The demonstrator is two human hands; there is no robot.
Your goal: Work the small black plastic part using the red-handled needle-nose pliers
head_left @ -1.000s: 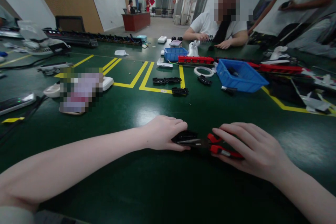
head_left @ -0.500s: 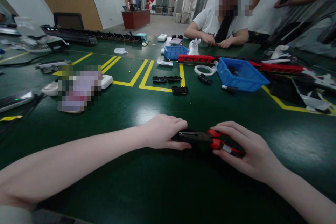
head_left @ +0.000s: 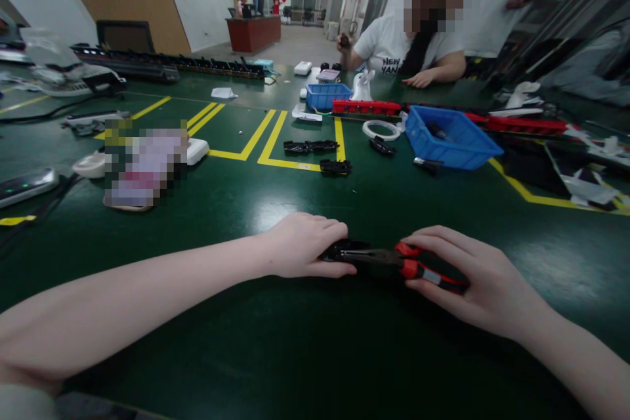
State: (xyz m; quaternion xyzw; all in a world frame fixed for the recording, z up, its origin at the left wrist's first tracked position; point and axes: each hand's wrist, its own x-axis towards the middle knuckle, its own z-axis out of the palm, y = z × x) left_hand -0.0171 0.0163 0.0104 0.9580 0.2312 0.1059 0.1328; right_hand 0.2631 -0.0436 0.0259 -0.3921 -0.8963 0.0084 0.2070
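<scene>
My left hand (head_left: 310, 246) is closed around a small black part (head_left: 339, 250), which its fingers mostly cover. From the right, my right hand (head_left: 462, 275) grips a pair of long-nose pliers (head_left: 408, 260) by the red and black handles. The plier jaws point left and meet the black part beside my left thumb. Whether the tips clamp it or only lie against it, I cannot tell. Both hands are low over the dark green table (head_left: 275, 354). Farther back lie similar black parts (head_left: 311, 146) inside yellow tape lines, with another black piece (head_left: 335, 167) just nearer.
A blue bin (head_left: 450, 138) with black pieces stands right of centre, beside a white ring (head_left: 381, 130). Behind runs a red strip (head_left: 367, 107) and a smaller blue bin (head_left: 328, 96). A blurred-out phone (head_left: 147, 167) lies left. Across the table sits a person (head_left: 394, 46).
The pliers and my right hand have shifted slightly right, showing more of the jaws. My left hand stays nearly still. The person opposite has raised one hand.
</scene>
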